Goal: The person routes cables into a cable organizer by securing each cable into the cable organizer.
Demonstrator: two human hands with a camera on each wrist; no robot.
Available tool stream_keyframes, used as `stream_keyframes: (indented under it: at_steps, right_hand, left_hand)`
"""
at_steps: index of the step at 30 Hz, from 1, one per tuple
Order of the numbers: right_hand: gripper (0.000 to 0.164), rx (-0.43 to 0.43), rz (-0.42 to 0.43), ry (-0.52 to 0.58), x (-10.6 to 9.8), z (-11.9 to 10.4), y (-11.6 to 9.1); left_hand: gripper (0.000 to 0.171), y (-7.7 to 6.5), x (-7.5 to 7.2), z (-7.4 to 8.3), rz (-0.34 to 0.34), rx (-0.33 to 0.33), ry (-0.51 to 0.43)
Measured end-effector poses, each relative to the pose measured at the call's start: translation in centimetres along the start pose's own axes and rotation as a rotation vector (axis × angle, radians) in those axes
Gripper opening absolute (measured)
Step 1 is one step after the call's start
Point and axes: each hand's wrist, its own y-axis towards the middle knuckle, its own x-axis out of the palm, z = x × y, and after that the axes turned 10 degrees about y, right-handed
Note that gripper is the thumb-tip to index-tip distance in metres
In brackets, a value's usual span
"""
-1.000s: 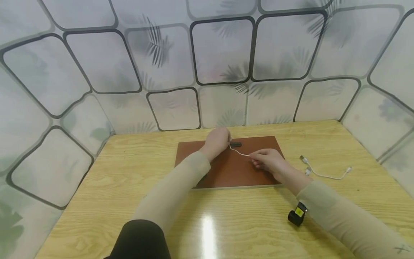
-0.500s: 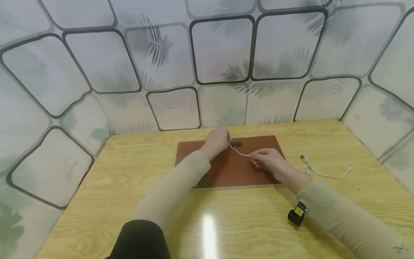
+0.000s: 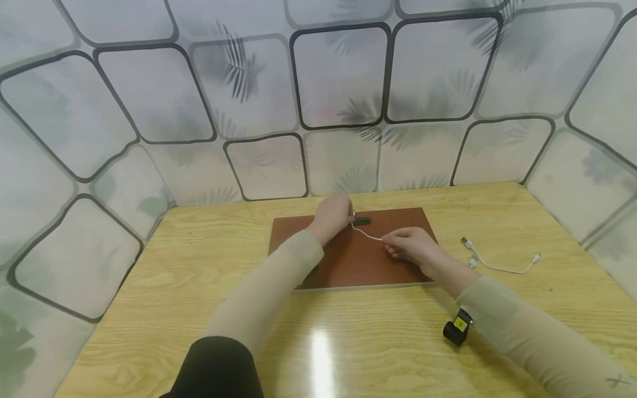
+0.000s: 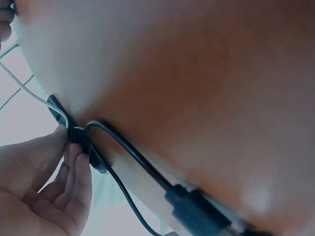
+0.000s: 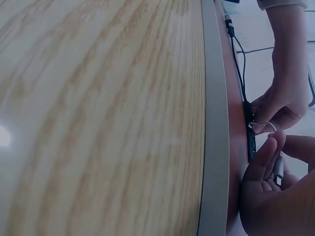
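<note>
On the brown board [image 3: 358, 262] lies a black cable holder strip [image 3: 362, 221]. Thumb and fingertips of my left hand [image 3: 333, 218] close on a white charging cable [image 3: 367, 235] right at this strip. In the left wrist view the white cable [image 4: 34, 96] bends down under the thumb, and a black cable [image 4: 142, 160] loops out from the strip toward its plug [image 4: 197, 211]. My right hand [image 3: 413, 246] pinches the white cable's other stretch between thumb and forefinger. Its plug [image 5: 278, 169] hangs by the curled fingers in the right wrist view.
A second white cable [image 3: 502, 271] with a USB plug [image 3: 466, 244] lies on the wooden table [image 3: 199, 243], right of the board. A small black device [image 3: 457, 329] with a yellow label sits at the right sleeve. Patterned cloth walls [image 3: 343, 77] stand behind the table.
</note>
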Motion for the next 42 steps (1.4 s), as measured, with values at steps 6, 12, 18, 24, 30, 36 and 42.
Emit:
stream_keyframes:
  at_steps: [6,12,18,24,30,36,42]
  right_hand:
    - [0.039,-0.006,-0.009,-0.024,0.14,-0.15,-0.07]
    - [0.041,-0.014,-0.025,-0.026,0.07,-0.18,-0.16]
    - [0.04,-0.009,-0.025,-0.016,0.1,-0.12,-0.16]
    - [0.04,-0.003,-0.023,0.001,0.03,-0.1,-0.07]
    - [0.04,-0.012,-0.035,0.019,0.07,0.04,0.05]
    - [0.04,-0.005,-0.035,0.026,0.13,0.15,0.03]
    - [0.04,-0.008,-0.025,0.027,-0.02,0.11,0.08]
  left_hand:
    - [0.009,-0.03,-0.21,0.28,-0.016,0.04,0.065]
    - [0.008,-0.28,-0.43,0.66,-0.053,0.048,0.08]
    - [0.009,-0.32,-0.26,0.32,-0.054,0.045,0.024]
    - [0.01,-0.36,-0.26,-0.11,-0.024,0.04,-0.024]
    - [0.007,-0.48,-0.56,-0.13,-0.002,0.018,-0.044]
    - [0.007,-0.44,-0.64,-0.15,-0.03,-0.011,-0.062]
    - [0.009,-0.13,-0.9,-0.04,-0.041,-0.001,-0.053]
